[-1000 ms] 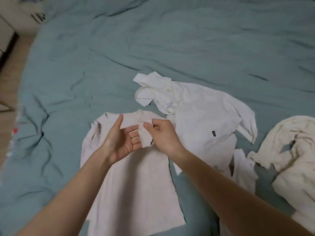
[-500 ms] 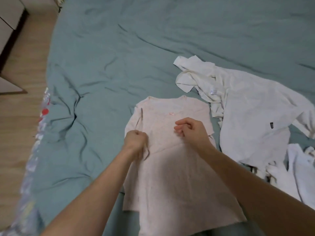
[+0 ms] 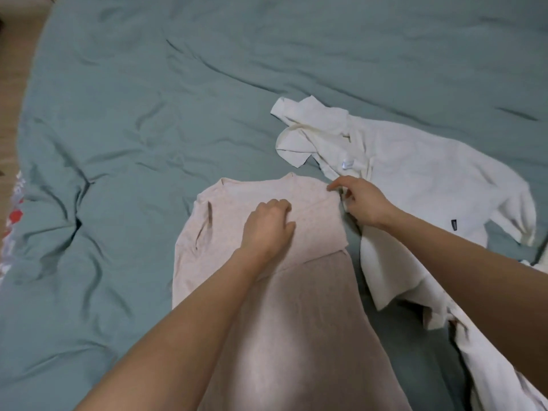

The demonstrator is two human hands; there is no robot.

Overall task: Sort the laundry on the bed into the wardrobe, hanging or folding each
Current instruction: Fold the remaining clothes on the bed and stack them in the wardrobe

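Laundry lies spread over the teal bedsheet (image 3: 124,120), seen from the head camera looking down along both bare forearms. Nearest the person is a pale pink top (image 3: 296,321), laid flat with its neckline toward the far side of the bed and its hem running out of the bottom of the picture. Its right sleeve is folded in across the chest, making a slanted edge below the shoulder; the left sleeve lies alongside the body with a dark fold line.

The left hand (image 3: 268,228) rests palm down on the chest of the pink top, fingers bent at the knuckles and pressing on the cloth; I cannot tell whether any cloth is gathered under them. The right hand (image 3: 360,201) is at the top's right shoulder, its forefinger and thumb coming together at the corner of the fabric, the other fingers loosely curled.

Just beside it, to the right and touching the pink top's edge, a white shirt (image 3: 415,179) lies rumpled, one sleeve twisted away, a small dark tag near its hem. More white cloth (image 3: 486,360) trails toward the lower right corner. A strip of wooden floor (image 3: 12,93) shows at the left edge.
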